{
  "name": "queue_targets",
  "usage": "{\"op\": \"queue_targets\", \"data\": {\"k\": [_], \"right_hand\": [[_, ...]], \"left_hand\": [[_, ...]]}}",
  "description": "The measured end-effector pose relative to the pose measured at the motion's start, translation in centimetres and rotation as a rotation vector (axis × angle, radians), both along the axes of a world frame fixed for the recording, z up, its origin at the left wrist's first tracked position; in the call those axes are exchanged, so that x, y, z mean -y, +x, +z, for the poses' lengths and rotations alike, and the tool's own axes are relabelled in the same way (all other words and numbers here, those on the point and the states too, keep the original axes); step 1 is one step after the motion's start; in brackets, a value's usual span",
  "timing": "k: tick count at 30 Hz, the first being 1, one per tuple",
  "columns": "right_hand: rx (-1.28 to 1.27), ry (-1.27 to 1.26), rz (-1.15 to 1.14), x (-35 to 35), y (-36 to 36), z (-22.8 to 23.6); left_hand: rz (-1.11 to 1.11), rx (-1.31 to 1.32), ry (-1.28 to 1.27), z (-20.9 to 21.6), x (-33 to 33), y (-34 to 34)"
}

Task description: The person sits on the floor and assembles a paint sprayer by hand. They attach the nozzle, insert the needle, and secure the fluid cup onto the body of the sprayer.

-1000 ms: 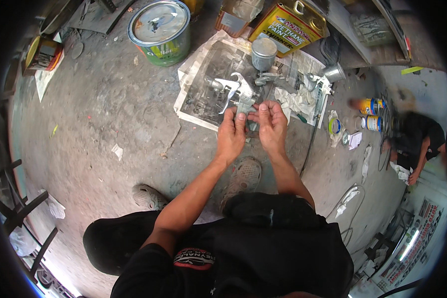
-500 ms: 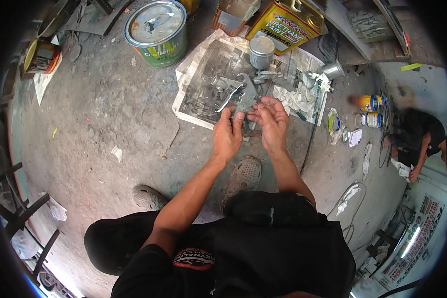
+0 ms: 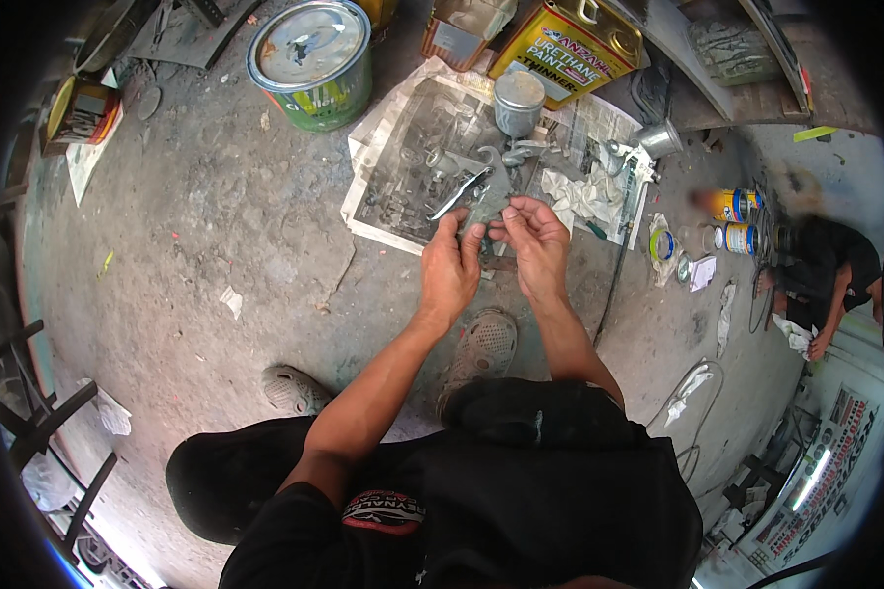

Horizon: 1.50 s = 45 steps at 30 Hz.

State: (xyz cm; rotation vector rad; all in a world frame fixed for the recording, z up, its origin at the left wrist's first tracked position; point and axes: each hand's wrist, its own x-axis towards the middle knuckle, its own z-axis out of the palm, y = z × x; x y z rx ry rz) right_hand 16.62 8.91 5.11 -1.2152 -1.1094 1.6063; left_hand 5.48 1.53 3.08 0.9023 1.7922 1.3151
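Newspaper (image 3: 365,218) lies on the grey floor (image 3: 187,353), its dark central patch too smudged to make out. Over the newspaper's near edge is a metal spray gun (image 3: 496,185), dull in shadow, its outline partly melting into the sheets behind; the curved trigger lever (image 3: 459,194) shows more clearly. The left grip (image 3: 449,273) pinches the gun's lower end between thumb and fingers, covering much of it. The right grip (image 3: 537,250) has its fingertips bunched at the gun's other side, but I cannot tell whether they pinch the gun or some small piece, since thumb and knuckles hide the contact. On the newspaper's right part sits crumpled white paper (image 3: 584,199), with a second spray gun (image 3: 641,163) by its right edge. A metal cup (image 3: 518,106) hides some of the newspaper's far part; just beyond stand a yellow can (image 3: 572,61) and a brownish container (image 3: 462,41), both cut off at the top. Well to the newspaper's right, a co-worker (image 3: 825,265) crouches, partly lost in the dark rim, one hand at a white wad (image 3: 794,338) hard to identify.
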Motion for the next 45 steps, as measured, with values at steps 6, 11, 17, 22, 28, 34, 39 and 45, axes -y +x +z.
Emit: {"op": "queue_targets", "data": {"k": [6, 11, 17, 22, 28, 34, 39, 45], "right_hand": [[0.029, 0.000, 0.009, 0.0, 0.2, -0.2], [0.047, -0.007, 0.008, 0.0, 0.1, -0.2], [0.049, -0.019, -0.001, 0.1, 0.1, -0.1], [0.043, -0.032, -0.005, 0.2, 0.1, -0.3], [0.060, -0.043, -0.015, 0.2, 0.2, -0.4], [0.050, -0.043, -0.012, 0.3, 0.1, -0.4], [0.062, -0.034, -0.007, 0.3, 0.1, -0.5], [0.115, -0.012, -0.009, 0.3, -0.2, 0.2]], "left_hand": [[0.024, 0.028, 0.019, 0.0, 0.0, 0.3], [0.045, 0.050, 0.042, -0.1, 0.0, 0.5], [0.037, 0.104, 0.017, -0.1, 0.0, 0.6], [0.037, 0.127, 0.015, -0.3, 0.0, 0.8], [0.046, 0.122, 0.012, -0.3, 0.1, 1.0], [0.041, 0.111, 0.003, -0.4, 0.2, 0.9], [0.053, 0.140, 0.009, -0.7, 0.1, 1.1], [0.021, 0.293, 0.023, -0.9, 0.2, 0.9]]}}
